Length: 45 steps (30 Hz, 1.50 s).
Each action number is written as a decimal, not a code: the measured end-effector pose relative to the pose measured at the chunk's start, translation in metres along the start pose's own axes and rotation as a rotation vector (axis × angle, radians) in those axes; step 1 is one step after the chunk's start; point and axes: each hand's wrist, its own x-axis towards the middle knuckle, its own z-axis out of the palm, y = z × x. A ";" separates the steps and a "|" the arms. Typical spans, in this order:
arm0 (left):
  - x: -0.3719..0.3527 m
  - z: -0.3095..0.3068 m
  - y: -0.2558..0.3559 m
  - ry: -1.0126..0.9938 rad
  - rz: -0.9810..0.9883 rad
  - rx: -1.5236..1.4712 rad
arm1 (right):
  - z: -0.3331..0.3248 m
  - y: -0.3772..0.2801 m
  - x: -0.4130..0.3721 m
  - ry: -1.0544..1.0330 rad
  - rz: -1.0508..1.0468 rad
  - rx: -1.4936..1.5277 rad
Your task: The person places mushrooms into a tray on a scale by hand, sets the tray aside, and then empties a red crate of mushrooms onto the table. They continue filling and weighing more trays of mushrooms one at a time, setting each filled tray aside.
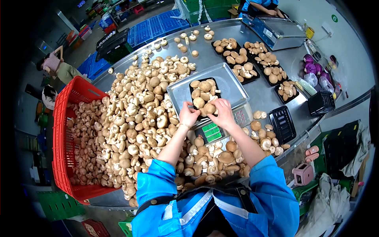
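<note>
A black tray [191,83] filled with brown mushrooms [205,85] rests on the metal pan [231,85] of a scale with a lit green display [212,131]. My left hand [188,114] is at the tray's near left corner, its fingers bent close together by the rim; what they hold, if anything, is hidden. My right hand [223,113] has its fingers curved on a mushroom [209,108] at the near right corner. A big heap of mushrooms [148,98] lies left of the scale, and more [226,158] lie in front of it.
A red crate [63,138] of mushrooms stands at the left. Filled trays [245,75] sit beyond the scale, empty black trays [282,124] to its right. Purple vegetables [312,67] lie at the far right. Another person [262,6] works behind a machine [274,31]; one more person [59,65] stands far left.
</note>
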 end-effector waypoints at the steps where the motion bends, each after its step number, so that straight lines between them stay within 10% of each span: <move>1: 0.002 0.000 -0.005 0.002 0.002 0.001 | 0.001 0.000 0.001 0.002 -0.003 0.001; 19: 0.005 -0.003 0.009 0.106 0.533 0.315 | -0.002 0.009 -0.012 -0.091 0.006 0.043; 29: 0.004 0.002 0.012 0.285 0.429 0.080 | -0.002 0.050 0.031 0.154 0.250 0.051; 41: 0.016 0.023 0.015 0.032 0.453 0.272 | 0.014 0.068 0.072 -0.176 0.192 -0.144; 45: 0.015 0.023 0.015 0.048 0.461 0.250 | 0.029 0.085 0.065 0.108 0.659 0.634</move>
